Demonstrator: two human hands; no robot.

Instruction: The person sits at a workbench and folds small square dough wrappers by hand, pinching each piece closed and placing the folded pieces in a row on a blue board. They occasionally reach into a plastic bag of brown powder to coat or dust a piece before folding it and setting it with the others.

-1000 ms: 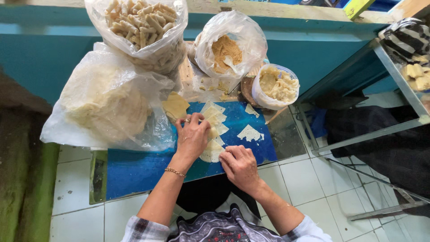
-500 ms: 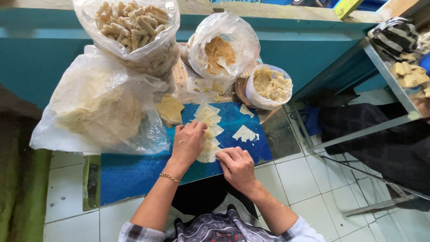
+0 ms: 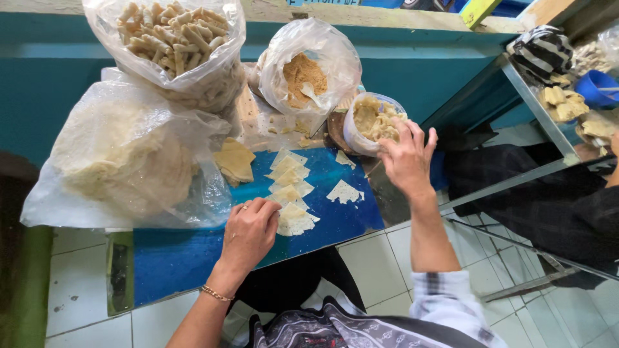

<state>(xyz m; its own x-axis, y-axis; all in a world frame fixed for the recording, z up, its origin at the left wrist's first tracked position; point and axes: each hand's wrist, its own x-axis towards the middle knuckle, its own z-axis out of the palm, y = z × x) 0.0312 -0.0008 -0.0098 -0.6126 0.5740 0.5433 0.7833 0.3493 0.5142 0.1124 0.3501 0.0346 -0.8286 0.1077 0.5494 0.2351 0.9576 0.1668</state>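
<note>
My left hand (image 3: 251,232) rests on the blue table top (image 3: 180,258), its fingers loosely curled and touching the near end of a row of pale triangular dough wrappers (image 3: 288,187). My right hand (image 3: 406,158) reaches out over the small bag of pale filling (image 3: 371,119), fingers spread at its rim; whether it holds any filling I cannot tell. A single wrapper (image 3: 343,192) lies apart to the right of the row.
A large bag of flat wrappers (image 3: 122,161) fills the left. A bag of rolled sticks (image 3: 174,38) and a bag of brown crumbs (image 3: 309,71) stand behind. A metal shelf (image 3: 548,109) with pieces and a blue bowl (image 3: 596,87) is at right.
My right hand has left the wrappers and reached forward to the bag of filling. My left hand has stayed at the near end of the row.
</note>
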